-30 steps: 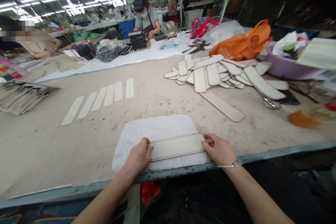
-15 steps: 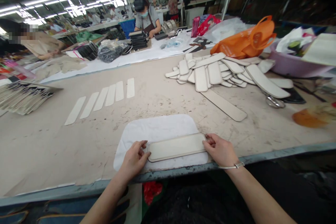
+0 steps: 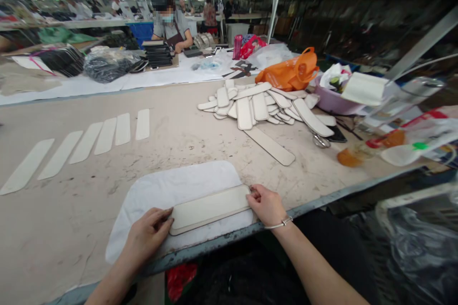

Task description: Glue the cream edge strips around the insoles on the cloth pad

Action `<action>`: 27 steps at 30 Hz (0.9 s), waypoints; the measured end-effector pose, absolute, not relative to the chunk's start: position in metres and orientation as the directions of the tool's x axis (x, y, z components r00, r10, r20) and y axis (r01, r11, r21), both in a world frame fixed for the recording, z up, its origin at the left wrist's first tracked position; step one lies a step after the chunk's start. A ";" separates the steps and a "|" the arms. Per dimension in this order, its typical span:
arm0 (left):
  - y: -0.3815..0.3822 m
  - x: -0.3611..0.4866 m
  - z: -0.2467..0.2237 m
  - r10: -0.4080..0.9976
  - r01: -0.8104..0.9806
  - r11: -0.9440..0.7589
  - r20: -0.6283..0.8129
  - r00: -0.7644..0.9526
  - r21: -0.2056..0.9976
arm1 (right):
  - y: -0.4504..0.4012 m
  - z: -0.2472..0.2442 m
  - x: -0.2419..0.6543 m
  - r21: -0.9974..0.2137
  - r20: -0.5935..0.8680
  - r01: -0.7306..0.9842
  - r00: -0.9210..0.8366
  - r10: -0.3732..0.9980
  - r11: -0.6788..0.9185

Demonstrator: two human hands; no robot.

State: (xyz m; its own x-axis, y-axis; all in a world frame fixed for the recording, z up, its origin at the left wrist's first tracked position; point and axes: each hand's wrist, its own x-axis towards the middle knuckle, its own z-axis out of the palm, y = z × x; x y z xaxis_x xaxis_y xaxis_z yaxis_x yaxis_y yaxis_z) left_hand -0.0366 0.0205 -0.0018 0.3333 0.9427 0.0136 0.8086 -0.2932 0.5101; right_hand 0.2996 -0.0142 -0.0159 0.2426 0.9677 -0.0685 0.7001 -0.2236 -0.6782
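Note:
A long cream strip with rounded corners point(image 3: 211, 207) lies over a white sheet point(image 3: 143, 195) at the table's near edge. It looks like a pale panel set on a slightly larger backing with a dark edge. My left hand point(image 3: 148, 233) pinches its left end between thumb and fingers. At the opposite end, my right hand point(image 3: 265, 205), with a bracelet at the wrist, is closed on the corner. Farther left, several pale strips point(image 3: 86, 143) lie spaced in a slanted row. A heap of cream strips with dark edges point(image 3: 250, 105) sits beyond my right hand.
One flat strip point(image 3: 272, 147) juts from the heap toward me. Behind it are an orange bag point(image 3: 286, 74) and a purple basin point(image 3: 336, 102). A jar with amber contents point(image 3: 352, 156) stands at right. Across the table, a person point(image 3: 171, 28) works beside stacked dark pieces point(image 3: 157, 55).
The view has swung to the right, bringing more of the table's right side into sight. Both hands keep hold of the strip's ends; the pale panel now sits nearer the backing's upper edge.

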 end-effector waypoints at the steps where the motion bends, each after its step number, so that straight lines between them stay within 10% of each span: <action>1: 0.021 -0.037 -0.002 0.943 0.806 -0.289 0.008 0.332 0.517 | -0.014 -0.016 0.300 -0.679 -0.072 0.698 0.243 0.967 -0.226; 10: 0.006 -0.044 -0.008 0.931 0.700 -0.334 0.104 0.351 0.631 | -0.015 -0.014 0.300 -0.657 -0.105 0.715 0.227 0.968 -0.239; 27: -0.003 -0.052 -0.003 0.764 0.636 -0.624 0.185 0.618 0.454 | -0.013 -0.016 0.303 -0.608 -0.136 0.748 0.230 0.964 -0.265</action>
